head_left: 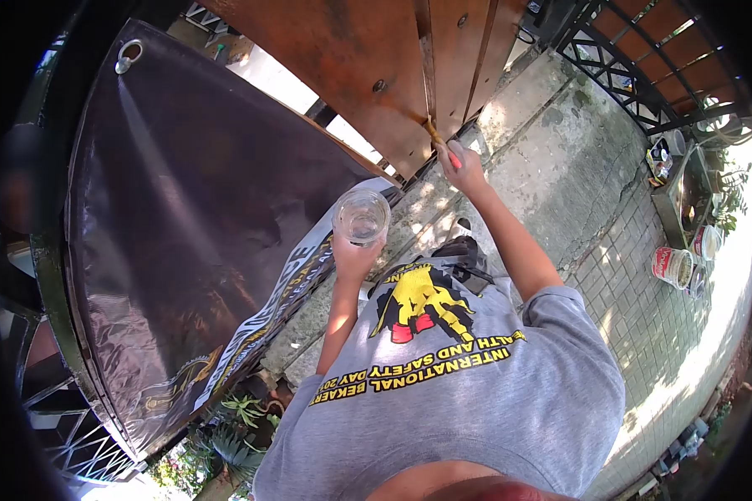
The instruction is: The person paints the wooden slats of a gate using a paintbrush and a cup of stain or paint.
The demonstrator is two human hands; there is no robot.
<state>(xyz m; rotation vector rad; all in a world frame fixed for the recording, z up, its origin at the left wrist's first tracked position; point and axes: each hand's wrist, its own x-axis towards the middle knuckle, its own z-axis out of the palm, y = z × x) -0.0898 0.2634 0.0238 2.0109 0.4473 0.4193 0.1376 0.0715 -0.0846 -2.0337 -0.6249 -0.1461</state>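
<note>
My right hand is closed around the red handle of a paintbrush. The brush's bristle end is against or very near the lower part of a brown wooden panel, made of boards with dark gaps between them. In my left hand is a clear jar, held with its round mouth facing up. What the jar contains, if anything, is hard to make out. The jar is apart from the brush, to its left.
A dark banner with a metal eyelet hangs at the left. Concrete and paving bricks lie to the right, with a labelled bucket near a planter. A black metal gate with wooden boards stands at the upper right. Plants grow at lower left.
</note>
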